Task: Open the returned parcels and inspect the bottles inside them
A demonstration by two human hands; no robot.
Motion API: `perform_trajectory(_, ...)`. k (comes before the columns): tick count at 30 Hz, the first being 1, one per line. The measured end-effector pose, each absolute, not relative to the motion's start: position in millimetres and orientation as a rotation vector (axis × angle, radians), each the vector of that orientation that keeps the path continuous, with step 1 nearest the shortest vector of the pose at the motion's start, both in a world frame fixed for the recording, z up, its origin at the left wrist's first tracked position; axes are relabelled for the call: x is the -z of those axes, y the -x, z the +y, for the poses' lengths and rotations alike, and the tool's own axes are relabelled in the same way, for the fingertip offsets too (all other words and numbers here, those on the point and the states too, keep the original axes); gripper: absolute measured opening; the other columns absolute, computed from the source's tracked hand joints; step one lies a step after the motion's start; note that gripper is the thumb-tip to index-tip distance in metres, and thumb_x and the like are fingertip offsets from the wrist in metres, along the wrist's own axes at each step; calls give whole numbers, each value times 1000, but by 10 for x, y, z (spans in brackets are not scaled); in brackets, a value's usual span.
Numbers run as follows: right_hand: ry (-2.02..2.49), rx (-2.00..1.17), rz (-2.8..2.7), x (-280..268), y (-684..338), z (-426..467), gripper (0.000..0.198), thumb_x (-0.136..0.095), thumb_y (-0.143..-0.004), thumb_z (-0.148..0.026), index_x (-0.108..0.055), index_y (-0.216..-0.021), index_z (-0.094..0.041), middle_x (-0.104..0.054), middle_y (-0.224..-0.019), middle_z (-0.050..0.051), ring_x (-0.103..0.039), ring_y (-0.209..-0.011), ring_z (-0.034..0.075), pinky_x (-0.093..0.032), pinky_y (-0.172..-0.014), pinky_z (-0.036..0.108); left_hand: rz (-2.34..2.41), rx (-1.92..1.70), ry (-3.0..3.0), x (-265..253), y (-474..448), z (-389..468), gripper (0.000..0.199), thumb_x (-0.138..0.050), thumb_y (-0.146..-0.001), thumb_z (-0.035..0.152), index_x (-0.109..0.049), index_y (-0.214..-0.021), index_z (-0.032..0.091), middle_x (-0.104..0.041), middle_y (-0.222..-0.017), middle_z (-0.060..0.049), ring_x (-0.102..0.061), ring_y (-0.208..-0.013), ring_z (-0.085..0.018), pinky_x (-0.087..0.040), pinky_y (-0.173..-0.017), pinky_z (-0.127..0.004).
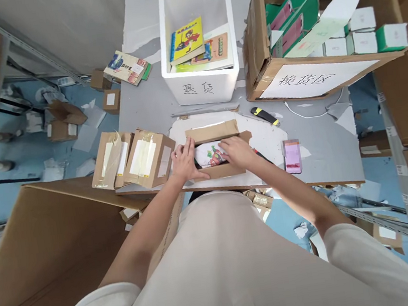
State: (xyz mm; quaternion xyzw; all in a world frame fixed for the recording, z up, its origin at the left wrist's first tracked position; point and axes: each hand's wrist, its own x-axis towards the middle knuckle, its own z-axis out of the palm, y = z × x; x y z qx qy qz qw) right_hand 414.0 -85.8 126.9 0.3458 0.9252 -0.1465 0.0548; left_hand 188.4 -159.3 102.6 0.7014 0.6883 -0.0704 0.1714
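A small cardboard box [211,132] lies with its flaps open near the front edge of the table. Inside it is a white packet [210,155] with a colourful red and green print. My left hand [185,162] grips the box's left end, thumb along the front flap and fingers over the back corner. Reaching in from the right, my right hand [239,152] has its bent fingers on the packet's right end; its fingertips are partly hidden. A black and red object [263,156] lies partly behind my right wrist, its kind unclear.
Taped parcels [147,158] stand to the left. Behind are a white foam box [204,87] of books and a large carton [258,64] of green-and-white boxes. A yellow-black box cutter [264,115], a phone [292,157] and a white cable [308,116] lie to the right.
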Motion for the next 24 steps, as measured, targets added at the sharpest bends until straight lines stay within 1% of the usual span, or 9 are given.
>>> perform_trajectory(4, -1069, 437, 2617, -1046, -3844, -809, 47, -66, -83, -40, -54, -121, -15, -60, -122, 16, -53, -113, 30, -34, -98, 42, 1937, 171, -1979, -1031, -1867, -1598, 151, -71, -42, 82, -4, -156, 8, -9, -161, -22, -28, -132, -46, -22, -107, -55)
perform_trajectory(8, -1101, 362, 2464, -929, -3825, -787, 48, -62, -85, -39, -49, -123, -13, -59, -122, 19, -54, -111, 29, -38, -91, 38, 1907, 141, -1966, -1046, -1848, -1614, 150, -72, -43, 81, -3, -156, 9, -8, -162, -21, -27, -133, -46, -22, -107, -54)
perform_trajectory(10, -1066, 319, 2431, -932, -3829, -776, 46, -60, -86, -36, -47, -124, -12, -58, -123, 20, -55, -111, 29, -38, -90, 38, 1902, 134, -1959, -1050, -1836, -1618, 150, -72, -43, 81, -2, -156, 10, -7, -162, -20, -26, -133, -46, -22, -107, -54)
perform_trajectory(12, -1017, 269, 2416, -946, -3820, -769, 45, -58, -86, -30, -46, -126, -13, -58, -123, 20, -55, -111, 29, -38, -89, 38, 1896, 138, -1959, -1053, -1826, -1618, 150, -70, -44, 82, 0, -156, 10, -6, -162, -19, -25, -134, -46, -21, -107, -54)
perform_trajectory(15, -939, 178, 2422, -946, -3814, -766, 53, -61, -82, -21, -43, -131, -15, -58, -124, 20, -56, -110, 30, -37, -89, 40, 1886, 156, -1970, -1062, -1820, -1617, 149, -68, -45, 83, 2, -156, 11, -4, -163, -18, -24, -134, -45, -20, -107, -53)
perform_trajectory(17, -921, 128, 2418, -922, -3825, -765, 58, -63, -80, -21, -41, -134, -14, -59, -123, 19, -56, -110, 32, -37, -90, 41, 1888, 170, -1977, -1072, -1824, -1619, 148, -66, -47, 84, 2, -156, 10, -4, -163, -18, -24, -135, -44, -20, -108, -53)
perform_trajectory(19, -931, 104, 2405, -881, -3840, -761, 60, -64, -80, -26, -41, -134, -12, -59, -123, 20, -56, -109, 33, -37, -90, 42, 1890, 186, -1977, -1086, -1833, -1622, 147, -65, -48, 85, 2, -156, 10, -3, -163, -16, -24, -135, -44, -21, -107, -53)
perform_trajectory(21, -941, 95, 2385, -831, -3848, -752, 59, -64, -80, -26, -43, -133, -10, -58, -123, 21, -56, -109, 33, -38, -88, 42, 1891, 212, -1964, -1098, -1840, -1624, 146, -65, -49, 85, 3, -156, 11, -2, -163, -15, -23, -136, -44, -21, -107, -53)
perform_trajectory(24, -940, 90, 2362, -760, -3832, -727, 52, -61, -78, -16, -47, -128, -7, -58, -123, 23, -57, -108, 32, -39, -85, 38, 1890, 220, -1946, -1100, -1838, -1618, 148, -66, -47, 85, 3, -156, 11, -2, -163, -16, -21, -137, -45, -20, -108, -53)
